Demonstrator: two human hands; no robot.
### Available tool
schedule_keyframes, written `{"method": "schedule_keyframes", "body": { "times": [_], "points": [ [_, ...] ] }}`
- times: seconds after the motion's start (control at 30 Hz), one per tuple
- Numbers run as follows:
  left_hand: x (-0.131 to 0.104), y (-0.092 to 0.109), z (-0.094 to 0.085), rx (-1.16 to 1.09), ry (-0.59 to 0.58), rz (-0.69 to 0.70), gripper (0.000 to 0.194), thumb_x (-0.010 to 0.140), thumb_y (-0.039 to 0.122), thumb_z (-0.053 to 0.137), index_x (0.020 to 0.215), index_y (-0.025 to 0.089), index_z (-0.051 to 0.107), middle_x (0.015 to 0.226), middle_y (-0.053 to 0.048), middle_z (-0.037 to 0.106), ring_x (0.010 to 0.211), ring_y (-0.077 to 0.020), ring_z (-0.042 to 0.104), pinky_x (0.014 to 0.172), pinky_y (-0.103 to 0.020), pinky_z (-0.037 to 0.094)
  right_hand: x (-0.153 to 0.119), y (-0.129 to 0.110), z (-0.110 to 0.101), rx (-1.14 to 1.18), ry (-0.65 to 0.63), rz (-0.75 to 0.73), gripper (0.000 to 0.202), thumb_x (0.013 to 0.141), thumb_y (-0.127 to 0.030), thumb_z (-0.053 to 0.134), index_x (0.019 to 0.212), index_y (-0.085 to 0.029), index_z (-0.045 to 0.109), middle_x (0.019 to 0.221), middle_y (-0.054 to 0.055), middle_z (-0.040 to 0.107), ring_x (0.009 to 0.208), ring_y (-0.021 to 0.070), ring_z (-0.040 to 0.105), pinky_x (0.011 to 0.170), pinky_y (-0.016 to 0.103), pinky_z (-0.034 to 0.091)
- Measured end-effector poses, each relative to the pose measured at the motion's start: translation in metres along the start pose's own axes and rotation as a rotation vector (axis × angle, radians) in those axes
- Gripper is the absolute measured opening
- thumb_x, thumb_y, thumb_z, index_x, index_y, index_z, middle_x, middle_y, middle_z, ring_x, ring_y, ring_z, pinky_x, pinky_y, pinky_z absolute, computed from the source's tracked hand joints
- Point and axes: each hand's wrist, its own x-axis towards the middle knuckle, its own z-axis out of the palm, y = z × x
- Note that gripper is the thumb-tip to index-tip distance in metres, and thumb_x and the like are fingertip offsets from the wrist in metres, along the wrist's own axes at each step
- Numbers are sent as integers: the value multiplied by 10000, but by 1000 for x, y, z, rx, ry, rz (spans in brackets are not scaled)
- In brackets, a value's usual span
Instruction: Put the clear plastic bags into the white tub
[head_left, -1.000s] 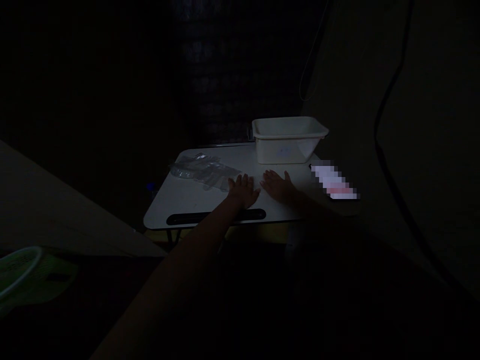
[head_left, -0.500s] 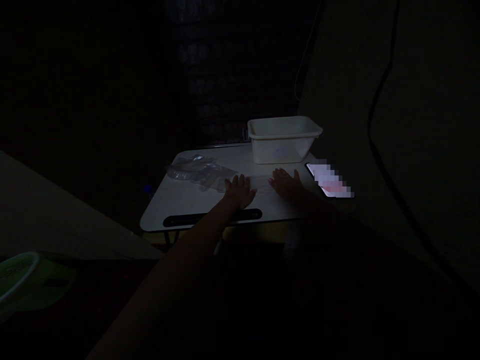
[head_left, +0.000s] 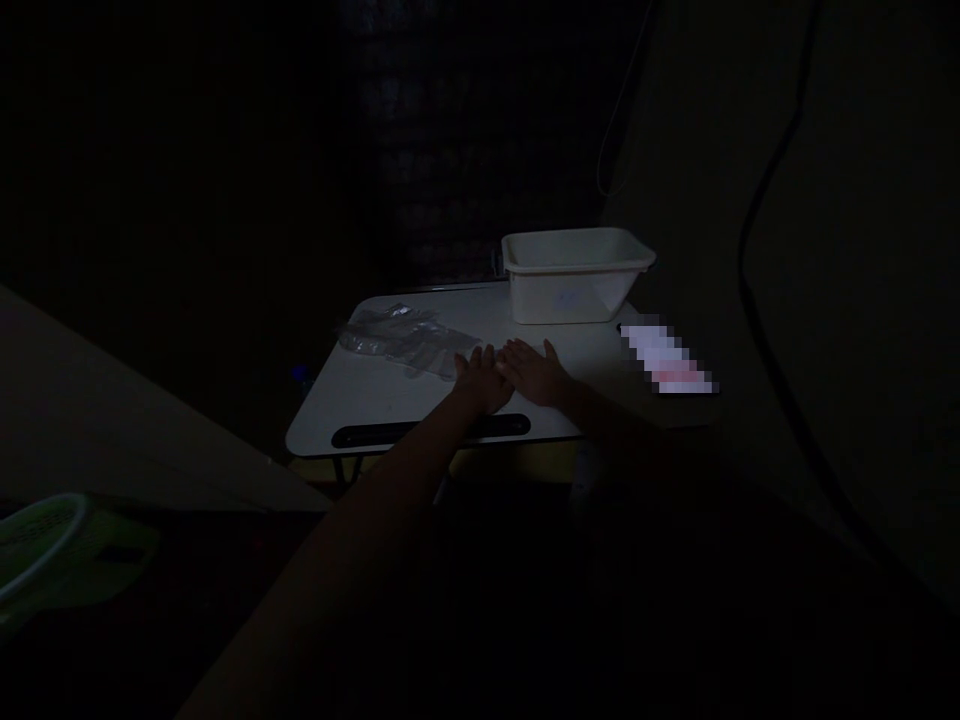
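My left hand (head_left: 484,382) lies palm down near the middle of a white folding table (head_left: 360,400), its fingers spread. Just right of it, my right hand (head_left: 536,373) is also palm down with fingers apart, its fingertips meeting the left hand. Crumpled clear plastic (head_left: 409,340) stretches across the table's left part up to my left fingers. Behind my right hand stands a white plastic tub (head_left: 570,295). The room is dark, so what lies under the palms is hard to tell.
A lit phone (head_left: 667,358) lies at the table's right side. A black slot (head_left: 375,434) runs along the front edge. On the floor at the far left is a green basket (head_left: 82,560). A dark cable (head_left: 765,190) hangs at the right.
My right hand has moved left across the table and now meets my left hand. My left hand stays in nearly the same place, still flat. The view has shifted slightly.
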Motion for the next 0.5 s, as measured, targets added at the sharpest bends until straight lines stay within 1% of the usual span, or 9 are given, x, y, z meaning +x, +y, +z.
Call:
{"method": "schedule_keyframes", "body": {
  "times": [0.1, 0.23, 0.3, 0.4, 0.5],
  "points": [
    [1, 0, 1, -5, 6, -2, 584, 816, 430, 110, 1323, 142, 129, 1391, -103, 119, 1258, -279, 78, 951, -539, 113, -1, -2, 1, 15, -14, 10, 486, 862, -347, 115, 1214, -150, 388, 1303, 110, 359, 1211, 219, 281, 931, 555, 194],
    [1, 1, 1, -4, 11, -5, 603, 814, 456, 89, 1320, 135, 144, 1390, -107, 118, 1258, -284, 78, 953, -538, 109, -7, 10, 1, -6, -20, 57, 478, 859, -347, 146, 1222, -136, 374, 1314, 123, 335, 1211, 224, 280, 937, 558, 182],
    [1, 1, 0, -4, -1, -6, 613, 814, 466, 82, 1322, 128, 136, 1390, -112, 112, 1257, -287, 78, 954, -542, 97, -10, 17, 1, -25, -21, 77, 473, 859, -349, 147, 1223, -147, 372, 1317, 118, 332, 1212, 217, 281, 941, 548, 183],
    [0, 1, 0, -1, -4, -6, 619, 813, 474, 66, 1323, 128, 128, 1391, -111, 107, 1257, -287, 81, 954, -544, 90, -14, 26, 2, -52, 10, 103, 467, 860, -356, 145, 1218, -169, 379, 1314, 106, 343, 1209, 211, 287, 947, 530, 186],
    [0, 1, 0, 11, 5, -7, 619, 812, 480, 65, 1323, 139, 129, 1391, -105, 114, 1257, -285, 82, 955, -537, 104, -18, 34, 5, -67, 50, 109, 471, 859, -356, 144, 1217, -161, 381, 1307, 111, 354, 1204, 222, 294, 943, 540, 179]
  ]
}}
